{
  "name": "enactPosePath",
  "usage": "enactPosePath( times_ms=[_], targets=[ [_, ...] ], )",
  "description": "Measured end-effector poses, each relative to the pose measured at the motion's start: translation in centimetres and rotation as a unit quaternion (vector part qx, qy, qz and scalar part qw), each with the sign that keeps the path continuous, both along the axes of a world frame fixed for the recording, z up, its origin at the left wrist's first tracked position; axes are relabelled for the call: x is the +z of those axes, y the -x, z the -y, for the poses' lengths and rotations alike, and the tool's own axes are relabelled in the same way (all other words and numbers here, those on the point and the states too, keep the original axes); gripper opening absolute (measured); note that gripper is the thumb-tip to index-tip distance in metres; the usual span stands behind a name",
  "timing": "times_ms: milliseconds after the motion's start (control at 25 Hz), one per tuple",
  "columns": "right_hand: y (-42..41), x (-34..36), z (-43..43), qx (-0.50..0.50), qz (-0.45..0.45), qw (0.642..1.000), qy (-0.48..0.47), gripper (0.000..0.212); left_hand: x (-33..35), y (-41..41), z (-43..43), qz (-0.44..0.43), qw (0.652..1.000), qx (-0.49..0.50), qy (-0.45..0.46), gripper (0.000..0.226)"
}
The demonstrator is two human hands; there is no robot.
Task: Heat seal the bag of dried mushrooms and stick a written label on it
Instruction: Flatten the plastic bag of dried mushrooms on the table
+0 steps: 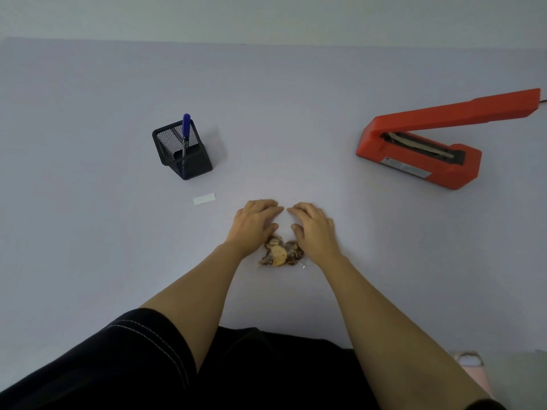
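Left hand point(254, 223) and right hand point(313, 229) lie flat, fingers mostly straight, pressing the mushroom bag point(279, 253) mid-table point(88, 113) near the front edge. They grip nothing, I'd guess squeezing air out. The sealer point(420, 155) sits open toward the right edge, the label point(204, 199) further left.

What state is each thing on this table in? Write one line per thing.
Heat sealer: arm raised, nothing in it.
Bag of dried mushrooms: flat on the table, under both hands.
Left hand: fingers resting flat on the bag.
Right hand: fingers resting flat on the bag.
Label: lying flat, apparently blank.
Mesh pen holder: upright.
Blue marker: capped, standing in the holder.
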State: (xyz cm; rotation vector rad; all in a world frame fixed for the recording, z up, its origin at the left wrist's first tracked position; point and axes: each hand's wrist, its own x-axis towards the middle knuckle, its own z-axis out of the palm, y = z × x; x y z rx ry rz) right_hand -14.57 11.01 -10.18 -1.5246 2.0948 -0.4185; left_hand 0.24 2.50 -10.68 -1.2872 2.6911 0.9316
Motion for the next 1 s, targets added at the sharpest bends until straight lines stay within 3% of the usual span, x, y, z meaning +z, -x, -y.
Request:
enactPosePath(
  times_ms=[240, 400, 520, 720, 1000],
  targets=[
    [0.3, 0.6, 0.8, 0.023, -0.026, 0.998, -0.052, 0.051, 0.8, 0.1, 0.6, 0.064, 0.997, -0.031, -0.017, 0.049],
    [-0.3, 0.2, 0.8, -0.012, 0.035, 0.999, 0.002, 0.024, 0.9, 0.4, -0.2, 0.042, 0.998, 0.039, -0.012, 0.046],
    [-0.4, 0.2, 0.5, -0.04, 0.07, 0.997, 0.001, 0.014, 0.9, 0.8, -0.9, -0.038, 0.995, 0.077, -0.054, 0.021],
    [0.1, 0.9, 0.7, -0.058, 0.12, 0.99, -0.039, 0.027, 1.6, 1.0, -0.5, -0.031, 0.993, 0.067, -0.089, 0.012],
    [0.6, 1.2, 1.6, -0.062, 0.127, 0.987, -0.083, 0.032, 2.0, 1.7, 0.4, 0.037, 0.995, 0.032, -0.091, 0.019]
  ],
)
